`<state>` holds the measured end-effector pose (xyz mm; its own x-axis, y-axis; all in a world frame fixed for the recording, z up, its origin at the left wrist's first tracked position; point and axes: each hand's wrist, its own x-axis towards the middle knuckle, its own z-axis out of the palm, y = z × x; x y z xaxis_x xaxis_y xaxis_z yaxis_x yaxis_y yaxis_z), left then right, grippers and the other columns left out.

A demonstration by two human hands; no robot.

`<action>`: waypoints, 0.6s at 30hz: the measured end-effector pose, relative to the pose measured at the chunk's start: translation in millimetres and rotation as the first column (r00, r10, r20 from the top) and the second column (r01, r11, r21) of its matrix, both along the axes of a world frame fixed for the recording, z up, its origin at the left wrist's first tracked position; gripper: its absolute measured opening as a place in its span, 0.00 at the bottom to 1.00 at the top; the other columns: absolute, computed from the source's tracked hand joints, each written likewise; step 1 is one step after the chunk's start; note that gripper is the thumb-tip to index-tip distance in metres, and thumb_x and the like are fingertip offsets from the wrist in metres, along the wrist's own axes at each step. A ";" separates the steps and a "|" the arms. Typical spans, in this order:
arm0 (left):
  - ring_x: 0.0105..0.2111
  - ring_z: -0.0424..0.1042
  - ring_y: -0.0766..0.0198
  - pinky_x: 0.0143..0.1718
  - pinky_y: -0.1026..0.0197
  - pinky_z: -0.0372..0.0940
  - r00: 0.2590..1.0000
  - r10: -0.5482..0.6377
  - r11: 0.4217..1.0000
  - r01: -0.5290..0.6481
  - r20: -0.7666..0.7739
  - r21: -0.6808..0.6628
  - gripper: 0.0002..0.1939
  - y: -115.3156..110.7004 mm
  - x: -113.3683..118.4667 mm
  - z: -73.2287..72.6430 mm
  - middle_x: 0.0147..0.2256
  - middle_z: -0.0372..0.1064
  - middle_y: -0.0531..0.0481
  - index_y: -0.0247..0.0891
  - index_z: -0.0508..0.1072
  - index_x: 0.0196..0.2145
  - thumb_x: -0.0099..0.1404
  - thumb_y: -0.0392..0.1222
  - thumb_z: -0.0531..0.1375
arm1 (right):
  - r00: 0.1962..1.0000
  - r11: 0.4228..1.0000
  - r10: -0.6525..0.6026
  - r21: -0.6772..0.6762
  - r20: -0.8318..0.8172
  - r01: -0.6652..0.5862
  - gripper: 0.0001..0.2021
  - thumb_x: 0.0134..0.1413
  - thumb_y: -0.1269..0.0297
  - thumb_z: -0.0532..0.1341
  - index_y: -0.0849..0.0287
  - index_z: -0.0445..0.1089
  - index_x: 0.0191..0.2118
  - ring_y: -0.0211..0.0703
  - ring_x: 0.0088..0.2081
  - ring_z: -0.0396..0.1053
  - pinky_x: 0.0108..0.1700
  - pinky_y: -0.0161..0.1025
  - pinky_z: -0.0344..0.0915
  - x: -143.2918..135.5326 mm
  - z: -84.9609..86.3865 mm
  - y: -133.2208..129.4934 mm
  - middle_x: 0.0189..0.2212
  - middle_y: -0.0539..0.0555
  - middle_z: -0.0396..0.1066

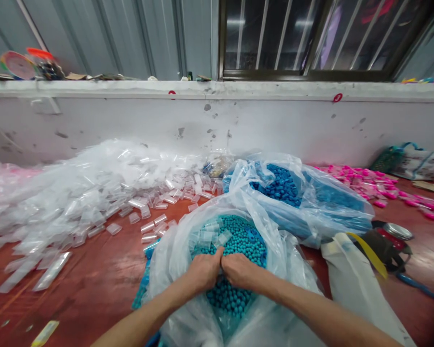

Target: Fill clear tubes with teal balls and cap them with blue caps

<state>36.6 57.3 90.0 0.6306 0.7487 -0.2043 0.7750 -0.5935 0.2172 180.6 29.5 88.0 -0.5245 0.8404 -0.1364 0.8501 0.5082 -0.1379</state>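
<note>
My left hand (204, 273) and my right hand (239, 271) meet knuckle to knuckle above an open plastic bag (169, 260). Both are closed, and what their fingers hold, if anything, is hidden. Teal beads (235, 294) fill the bag beneath them. Several clear plastic pieces (207, 236) lie on the beads just beyond my left hand. One clear piece (223, 238) shows right by my left thumb; whether it is held or only lying there I cannot tell.
Behind stands another bag with blue pieces (280, 185). A large heap of clear plastic pieces (104, 188) spreads across the red table (104, 270) at left. Pink pieces (358, 180) lie at back right. A white cloth-like bag (358, 289) and a dark object with a round metal top (398, 231) are at right.
</note>
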 end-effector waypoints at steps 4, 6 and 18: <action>0.42 0.69 0.53 0.40 0.57 0.62 0.986 0.166 0.981 -0.164 -0.012 0.104 0.36 16.8 -15.0 3.1 0.42 0.70 0.41 0.37 0.47 0.60 0.56 0.36 0.56 | 0.991 0.982 -0.133 0.138 0.005 0.131 0.09 0.55 0.74 0.50 0.63 0.64 0.39 0.45 0.35 0.67 0.33 0.37 0.61 18.2 15.2 22.0 0.34 0.58 0.70; 0.45 0.67 0.53 0.43 0.56 0.61 0.966 0.256 0.939 -0.243 -0.022 0.243 0.31 21.3 -21.4 -0.2 0.45 0.66 0.39 0.35 0.51 0.59 0.57 0.33 0.54 | 0.959 0.924 -0.281 0.278 0.034 0.262 0.11 0.55 0.76 0.49 0.64 0.63 0.43 0.48 0.38 0.65 0.37 0.41 0.62 21.2 19.4 35.7 0.38 0.61 0.67; 0.48 0.61 0.52 0.45 0.54 0.59 0.941 0.337 0.896 -0.328 0.020 0.301 0.27 45.2 -9.6 -13.1 0.49 0.60 0.38 0.34 0.57 0.56 0.59 0.27 0.46 | 0.980 0.966 -0.198 0.178 0.033 0.189 0.13 0.56 0.72 0.48 0.62 0.63 0.46 0.49 0.41 0.65 0.41 0.45 0.59 -23.2 -17.6 88.0 0.40 0.60 0.69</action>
<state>27.0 102.5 76.9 0.3312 0.9426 0.0430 0.9419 -0.3329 0.0444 157.3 117.5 70.4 -0.3456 0.9384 -0.0024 0.9383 0.3455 -0.0168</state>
